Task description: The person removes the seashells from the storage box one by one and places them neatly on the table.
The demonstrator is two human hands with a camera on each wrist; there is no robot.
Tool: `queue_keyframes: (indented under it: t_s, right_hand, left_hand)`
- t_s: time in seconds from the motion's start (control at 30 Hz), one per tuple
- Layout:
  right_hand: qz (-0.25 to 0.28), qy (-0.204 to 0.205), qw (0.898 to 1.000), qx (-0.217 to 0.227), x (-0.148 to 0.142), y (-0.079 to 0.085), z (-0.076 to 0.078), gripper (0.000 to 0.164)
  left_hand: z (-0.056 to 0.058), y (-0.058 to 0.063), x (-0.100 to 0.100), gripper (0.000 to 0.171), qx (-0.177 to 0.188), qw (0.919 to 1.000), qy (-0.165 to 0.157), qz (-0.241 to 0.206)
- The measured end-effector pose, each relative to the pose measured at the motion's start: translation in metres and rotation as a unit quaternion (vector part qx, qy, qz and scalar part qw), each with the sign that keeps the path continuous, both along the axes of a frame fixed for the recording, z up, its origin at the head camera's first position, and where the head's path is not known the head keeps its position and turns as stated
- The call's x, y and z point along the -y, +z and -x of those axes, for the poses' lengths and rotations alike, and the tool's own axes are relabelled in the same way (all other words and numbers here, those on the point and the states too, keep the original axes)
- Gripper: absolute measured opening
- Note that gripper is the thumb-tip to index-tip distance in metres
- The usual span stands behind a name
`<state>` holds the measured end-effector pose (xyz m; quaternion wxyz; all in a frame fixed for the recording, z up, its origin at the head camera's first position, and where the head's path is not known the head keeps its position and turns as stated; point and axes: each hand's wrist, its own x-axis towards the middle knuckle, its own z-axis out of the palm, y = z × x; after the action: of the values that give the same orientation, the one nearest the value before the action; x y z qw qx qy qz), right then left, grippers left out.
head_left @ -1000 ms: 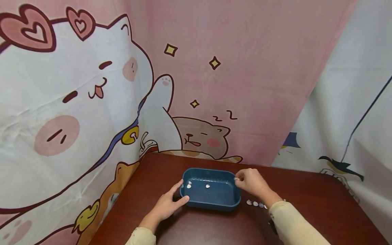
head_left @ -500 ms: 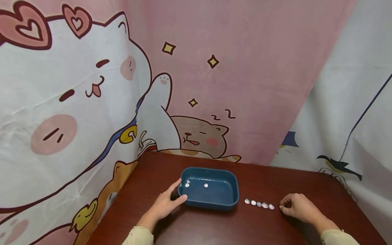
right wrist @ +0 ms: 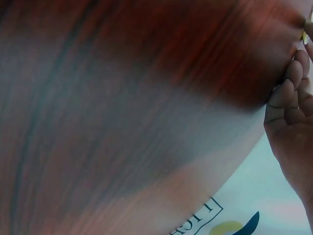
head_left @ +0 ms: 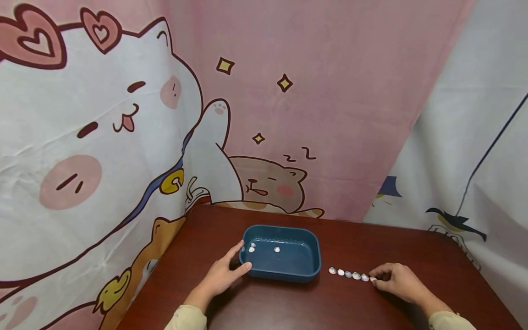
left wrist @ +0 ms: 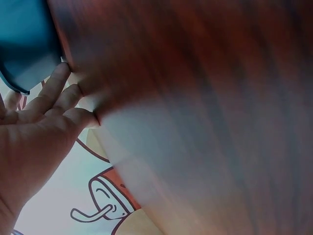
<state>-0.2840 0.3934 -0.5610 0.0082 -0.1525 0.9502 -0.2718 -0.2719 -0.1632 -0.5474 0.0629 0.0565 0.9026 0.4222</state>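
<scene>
My left hand [head_left: 222,274] rests at the left end of a blue rectangular dish [head_left: 284,277], thumb at its near rim and fingers along the left side. The left wrist view shows this hand's relaxed, extended fingertips beside the dish. Inside the dish lie a few small pale seashells, one of them [head_left: 277,250] near the middle. To the right of the dish, several more seashells [head_left: 348,274] form a row on the table. At the row's right end my right hand [head_left: 398,282] pinches a seashell [head_left: 373,278] between thumb and fingers, low at the table.
The dark red-brown wooden table [head_left: 297,307] extends under both hands. Behind it hangs a pink and white cloth [head_left: 346,114] printed with cartoon cats, reaching the table's back edge. More of the cloth runs along the left side.
My right hand has moved from the dish's right rim to the right end of the row, then slightly left, bringing a seashell beside the others. The left hand stays at the dish.
</scene>
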Motion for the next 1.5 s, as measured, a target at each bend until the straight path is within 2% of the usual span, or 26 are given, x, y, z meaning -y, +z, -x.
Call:
queue_keyframes:
  t_s: [0.13, 0.4, 0.73, 1.1, 1.2, 1.33, 1.43, 1.5]
  right_hand:
    - [0.006, -0.008, 1.0, 0.025, 0.0, 0.0, 0.0, 0.016]
    - [0.013, -0.012, 0.999, 0.038, -0.001, -0.004, 0.0, 0.02]
    - [0.037, 0.006, 0.997, 0.069, -0.003, 0.003, 0.002, 0.028]
    - [0.037, 0.005, 0.996, 0.08, -0.004, 0.005, 0.002, 0.031]
    - [0.051, -0.018, 0.992, 0.112, -0.004, 0.011, 0.005, 0.037]
    - [0.109, -0.082, 0.976, 0.172, -0.007, 0.023, 0.012, 0.058]
    - [0.152, -0.114, 0.966, 0.178, -0.002, 0.03, 0.021, 0.068]
    - [0.167, -0.119, 0.966, 0.155, 0.008, 0.036, 0.028, 0.069]
  left_hand:
    - [0.0, -0.001, 0.0, 0.084, 0.0, 1.0, 0.0, 0.0]
    - [0.0, -0.003, 0.0, 0.083, 0.002, 1.0, 0.001, -0.001]
    - [-0.001, -0.001, 0.0, 0.083, -0.002, 1.0, -0.002, -0.003]
    - [-0.001, 0.001, 0.0, 0.083, 0.001, 1.0, 0.0, -0.003]
    - [-0.001, 0.001, 0.0, 0.083, 0.001, 1.0, 0.001, -0.002]
    - [-0.001, 0.002, 0.001, 0.082, 0.0, 1.0, 0.0, -0.003]
    - [-0.001, 0.001, 0.001, 0.083, -0.001, 1.0, 0.0, -0.001]
    - [0.0, 0.0, 0.001, 0.083, -0.001, 1.0, 0.0, 0.0]
